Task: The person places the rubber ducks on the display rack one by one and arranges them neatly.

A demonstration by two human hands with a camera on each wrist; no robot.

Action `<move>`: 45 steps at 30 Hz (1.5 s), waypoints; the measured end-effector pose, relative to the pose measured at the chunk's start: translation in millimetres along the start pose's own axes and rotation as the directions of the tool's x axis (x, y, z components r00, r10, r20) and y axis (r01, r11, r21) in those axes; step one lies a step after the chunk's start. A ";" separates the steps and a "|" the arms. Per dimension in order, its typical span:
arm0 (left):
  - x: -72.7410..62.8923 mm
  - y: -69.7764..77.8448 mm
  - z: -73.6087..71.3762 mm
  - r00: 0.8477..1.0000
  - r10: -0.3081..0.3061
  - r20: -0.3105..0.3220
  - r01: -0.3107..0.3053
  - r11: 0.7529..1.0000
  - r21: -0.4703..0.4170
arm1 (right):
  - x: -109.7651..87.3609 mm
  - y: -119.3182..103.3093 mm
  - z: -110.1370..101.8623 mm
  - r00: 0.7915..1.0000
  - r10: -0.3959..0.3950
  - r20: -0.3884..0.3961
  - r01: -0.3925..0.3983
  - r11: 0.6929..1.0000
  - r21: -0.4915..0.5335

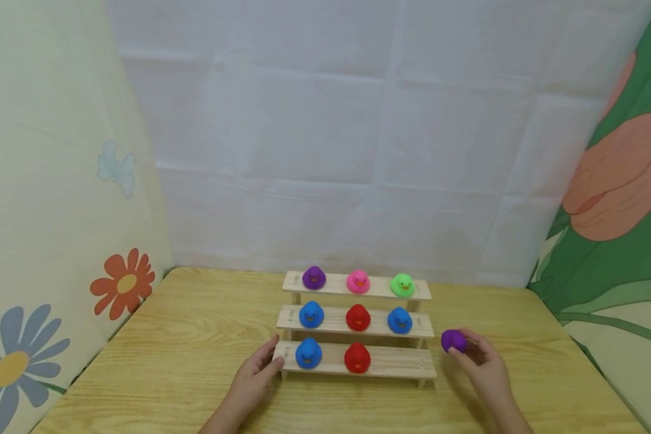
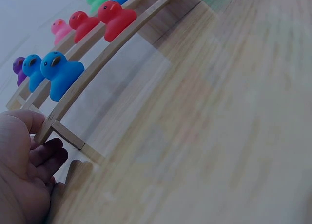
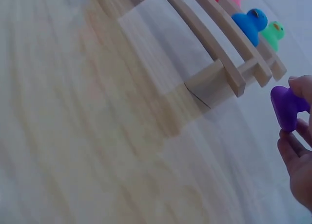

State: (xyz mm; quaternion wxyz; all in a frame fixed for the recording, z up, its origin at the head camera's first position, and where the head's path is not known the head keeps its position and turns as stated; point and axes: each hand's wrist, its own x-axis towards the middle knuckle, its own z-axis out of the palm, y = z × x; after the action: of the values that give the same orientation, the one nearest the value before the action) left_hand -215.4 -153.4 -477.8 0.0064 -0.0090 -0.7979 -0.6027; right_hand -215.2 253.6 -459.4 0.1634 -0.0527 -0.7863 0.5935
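A three-tier wooden stand bears rubber ducks in rows. Its top tier has a purple duck, a pink duck and a green duck. On the middle tier a red duck sits between two blue ducks. The bottom tier carries a blue duck at left and a red duck mid-board; its right part is bare. My left hand grips the left end of the bottom board, thumb and fingers around it. Right of the stand, my right hand pinches another purple duck above the table.
The stand rests on a wood-grain table. Behind it hangs a creased white cloth. Flower-patterned panels close off the left and right sides.
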 end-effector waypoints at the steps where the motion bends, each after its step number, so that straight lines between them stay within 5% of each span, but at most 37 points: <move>1: 0.0 -0.1 0.2 1.000 -0.004 -0.002 0.004 1.000 -0.001 | -1.5 -0.5 1.1 1.000 -0.018 0.004 0.018 1.000 0.001; 7: -1.0 0.9 -0.2 1.000 -0.005 -0.001 0.005 1.000 0.004 | -9.7 -5.3 8.3 0.991 -0.127 0.038 0.126 0.992 0.008; 17: -1.2 0.0 0.1 1.000 -0.012 0.003 0.012 1.000 -0.008 | -21.9 -14.7 20.0 0.949 -0.288 0.130 0.284 0.958 0.047; 27: -1.3 0.2 -0.4 1.000 -0.010 0.005 0.010 1.000 -0.011 | -28.8 -19.3 35.0 0.926 -0.271 0.264 0.280 0.960 0.003; 36: -2.4 1.6 -0.5 1.000 -0.007 0.001 0.007 1.000 -0.017 | -29.4 -18.4 44.8 0.917 -0.226 0.329 0.229 0.973 0.033; 45: -1.9 2.2 -0.8 1.000 -0.008 0.008 0.008 1.000 -0.017 | -26.2 -17.1 49.4 0.900 -0.245 0.360 0.267 0.964 -0.010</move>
State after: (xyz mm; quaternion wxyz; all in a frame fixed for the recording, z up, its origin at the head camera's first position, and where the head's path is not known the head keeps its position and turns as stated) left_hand -213.5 -153.6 -475.6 0.0007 -0.0084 -0.7929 -0.6092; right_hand -204.4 196.2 -460.2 0.0935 0.1545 -0.8202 0.5429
